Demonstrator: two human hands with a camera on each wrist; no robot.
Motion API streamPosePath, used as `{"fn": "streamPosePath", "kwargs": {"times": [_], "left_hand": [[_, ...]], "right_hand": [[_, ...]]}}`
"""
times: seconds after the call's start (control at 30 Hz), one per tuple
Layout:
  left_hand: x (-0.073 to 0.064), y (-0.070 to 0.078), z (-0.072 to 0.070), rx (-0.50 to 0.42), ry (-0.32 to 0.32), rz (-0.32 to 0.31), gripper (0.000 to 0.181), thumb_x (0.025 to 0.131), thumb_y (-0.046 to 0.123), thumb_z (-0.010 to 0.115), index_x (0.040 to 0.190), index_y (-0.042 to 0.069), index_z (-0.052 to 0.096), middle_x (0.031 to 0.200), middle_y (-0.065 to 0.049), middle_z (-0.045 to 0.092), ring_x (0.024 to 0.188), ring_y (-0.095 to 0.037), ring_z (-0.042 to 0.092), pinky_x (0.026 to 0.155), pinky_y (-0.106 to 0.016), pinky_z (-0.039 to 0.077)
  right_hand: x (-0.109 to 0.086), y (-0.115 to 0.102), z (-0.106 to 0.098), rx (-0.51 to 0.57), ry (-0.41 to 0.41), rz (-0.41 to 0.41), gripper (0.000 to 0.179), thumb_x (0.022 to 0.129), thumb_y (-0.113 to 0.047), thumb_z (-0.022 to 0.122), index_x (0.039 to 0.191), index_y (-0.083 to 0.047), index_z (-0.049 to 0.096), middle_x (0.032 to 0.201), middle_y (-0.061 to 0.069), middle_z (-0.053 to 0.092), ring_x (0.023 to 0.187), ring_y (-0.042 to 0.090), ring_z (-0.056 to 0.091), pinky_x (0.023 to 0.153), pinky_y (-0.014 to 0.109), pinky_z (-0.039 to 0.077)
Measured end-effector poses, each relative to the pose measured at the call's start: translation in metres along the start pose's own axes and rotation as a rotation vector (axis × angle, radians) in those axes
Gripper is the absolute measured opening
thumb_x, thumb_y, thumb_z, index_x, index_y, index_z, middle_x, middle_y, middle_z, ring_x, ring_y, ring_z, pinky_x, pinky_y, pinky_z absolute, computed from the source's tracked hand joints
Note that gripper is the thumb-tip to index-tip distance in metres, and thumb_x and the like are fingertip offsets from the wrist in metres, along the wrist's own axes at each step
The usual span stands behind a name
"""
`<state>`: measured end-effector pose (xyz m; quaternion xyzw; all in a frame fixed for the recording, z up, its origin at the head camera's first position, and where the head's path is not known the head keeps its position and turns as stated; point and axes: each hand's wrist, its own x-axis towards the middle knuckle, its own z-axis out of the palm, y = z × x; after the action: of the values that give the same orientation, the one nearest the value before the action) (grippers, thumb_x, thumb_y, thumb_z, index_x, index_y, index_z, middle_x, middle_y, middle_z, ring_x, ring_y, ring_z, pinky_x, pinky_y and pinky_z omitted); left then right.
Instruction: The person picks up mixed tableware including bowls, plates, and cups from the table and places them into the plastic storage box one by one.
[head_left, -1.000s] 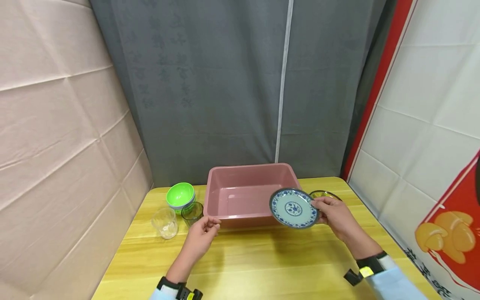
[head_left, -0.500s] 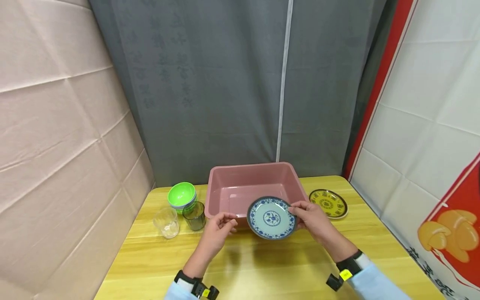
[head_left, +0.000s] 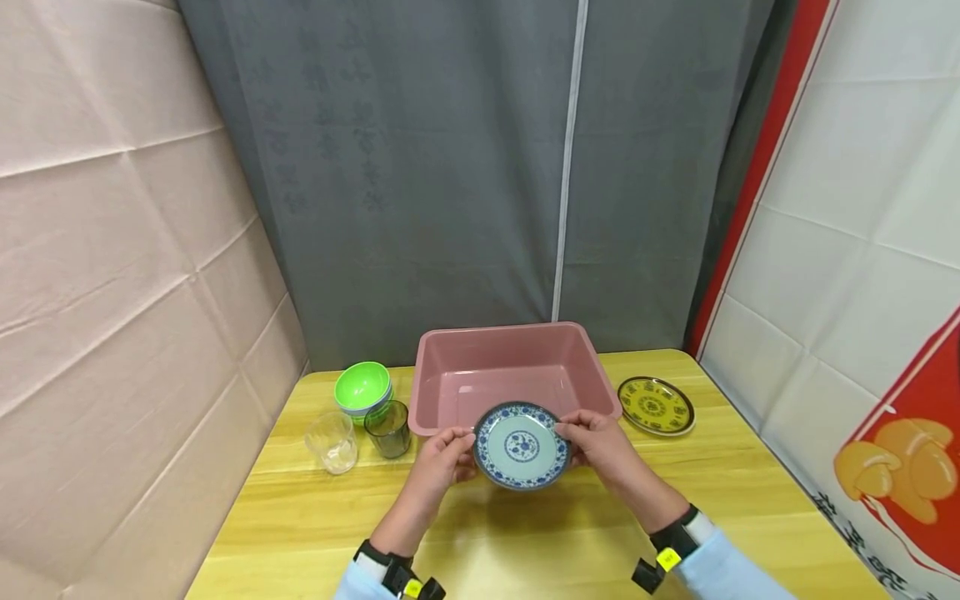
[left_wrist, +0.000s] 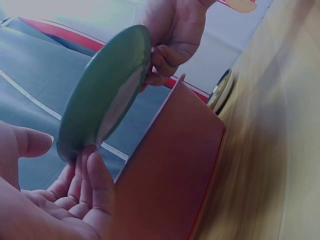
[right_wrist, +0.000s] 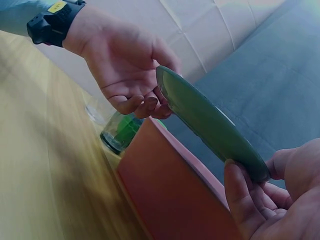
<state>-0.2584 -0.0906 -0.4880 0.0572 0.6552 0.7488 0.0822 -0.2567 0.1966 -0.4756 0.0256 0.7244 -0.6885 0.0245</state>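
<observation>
A small plate (head_left: pixel 522 446) with a blue floral rim and a central medallion is held up in front of the pink basin, its face tilted toward the head camera. My right hand (head_left: pixel 600 446) pinches its right edge, thumb on top and fingers beneath. At the left edge is my left hand (head_left: pixel 442 462), fingertips under the rim and thumb beside it. The plate's green underside (left_wrist: pixel 107 95) shows in the left wrist view, with the left fingers (left_wrist: pixel 97 182) against its lower edge. In the right wrist view, the right thumb and fingers straddle the rim.
Behind the plate stands the pink basin (head_left: pixel 431 358). A yellow patterned plate (head_left: pixel 656 406) lies to its right. On the left are stacked bowls (head_left: pixel 362 386), green on top, a dark glass (head_left: pixel 388 431) and a clear glass (head_left: pixel 332 444). A grey curtain (head_left: pixel 435 183) hangs behind.
The right hand has brought the blue-rimmed plate left and slightly down, away from above the basin's right side. The left hand has moved right to meet its edge. The yellow plate is now uncovered.
</observation>
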Motion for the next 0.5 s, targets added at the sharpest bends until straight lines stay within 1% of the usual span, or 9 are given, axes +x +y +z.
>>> {"fn": "streamPosePath", "kwargs": {"times": [0.07, 0.17, 0.27, 0.5], "left_hand": [[-0.0004, -0.0001, -0.0011, -0.016, -0.008, -0.019, 0.025, 0.109, 0.016, 0.066, 0.12, -0.006, 0.066, 0.093, -0.001, 0.069, 0.084, -0.014, 0.067, 0.075, -0.028, 0.06], [-0.0008, -0.0013, -0.0024, -0.036, -0.029, -0.035, 0.022, 0.107, 0.014, 0.067, 0.119, -0.005, 0.064, 0.094, -0.001, 0.069, 0.085, -0.014, 0.067, 0.075, -0.028, 0.06], [-0.0012, -0.0019, -0.003, -0.067, -0.049, -0.049, 0.021, 0.106, 0.011, 0.066, 0.12, -0.006, 0.063, 0.096, -0.002, 0.069, 0.085, -0.014, 0.068, 0.075, -0.028, 0.061], [-0.0023, -0.0022, -0.0044, -0.095, -0.053, -0.053, 0.029, 0.105, 0.007, 0.068, 0.127, -0.01, 0.062, 0.1, -0.004, 0.071, 0.086, -0.014, 0.07, 0.077, -0.028, 0.063]], "right_hand": [[-0.001, -0.0001, 0.0025, 0.0, 0.002, -0.006, 0.024, 0.107, -0.014, 0.073, 0.12, 0.006, 0.072, 0.09, 0.008, 0.071, 0.071, 0.02, 0.062, 0.064, 0.031, 0.06], [-0.0015, 0.001, 0.0048, -0.003, 0.005, -0.013, 0.024, 0.107, -0.014, 0.073, 0.12, 0.006, 0.071, 0.089, 0.008, 0.072, 0.071, 0.02, 0.062, 0.063, 0.031, 0.06], [-0.0025, 0.0024, 0.0066, -0.007, 0.012, -0.016, 0.024, 0.107, -0.013, 0.073, 0.12, 0.007, 0.071, 0.089, 0.009, 0.072, 0.071, 0.02, 0.062, 0.063, 0.031, 0.06], [-0.0044, 0.0044, 0.0092, -0.008, 0.023, -0.027, 0.024, 0.107, -0.013, 0.074, 0.119, 0.007, 0.071, 0.09, 0.01, 0.074, 0.07, 0.021, 0.063, 0.063, 0.031, 0.06]]}}
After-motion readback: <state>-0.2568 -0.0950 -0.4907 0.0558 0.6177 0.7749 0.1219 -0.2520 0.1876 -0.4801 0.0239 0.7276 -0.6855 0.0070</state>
